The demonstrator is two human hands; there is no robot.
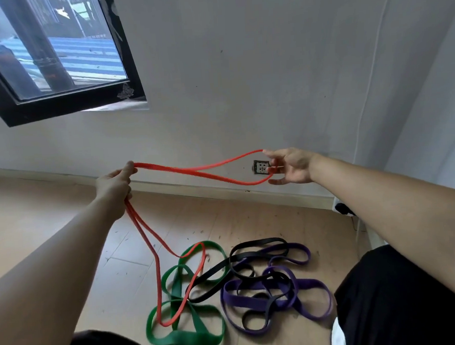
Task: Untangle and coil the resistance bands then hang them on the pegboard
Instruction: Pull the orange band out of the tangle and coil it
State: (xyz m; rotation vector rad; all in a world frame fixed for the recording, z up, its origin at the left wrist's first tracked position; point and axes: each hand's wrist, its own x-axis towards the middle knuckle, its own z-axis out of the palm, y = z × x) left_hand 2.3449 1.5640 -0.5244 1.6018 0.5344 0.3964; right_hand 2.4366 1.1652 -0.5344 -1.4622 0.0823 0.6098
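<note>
Red band (194, 171) is in hand; the step is judged to be freeing it from the heap and squaring it up for coiling. The left grip (114, 187) is closed round it, with the thumb and forefinger pinching the top of the bundle and both strands passing through the fist. The right grip (291, 165) is half open, fingers spread and partly curled inside the loop's far end, holding it taut. The held span runs left to right, near level and roughly parallel to the wall, at about the height of the wall socket (260, 167). Its two strands cross once near mid-span, so one twist remains. The rest drops from under the left grip, down and back toward the person. Its closed end lies on the floor (64, 222), draped over the green band (188, 337) and close to the black band (252, 244). Whether the tail is threaded through the green loops or merely lies on top, I cannot tell. The black band and the purple band (255, 301) are interlaced just beside it. Advice: roll the right wrist to undo the crossing before winding. Lift the tail slowly, and stop if the green band rises with it. Keep tension light so the rubber does not snap back, and wind even turns of equal length. No pegboard is in view.
</note>
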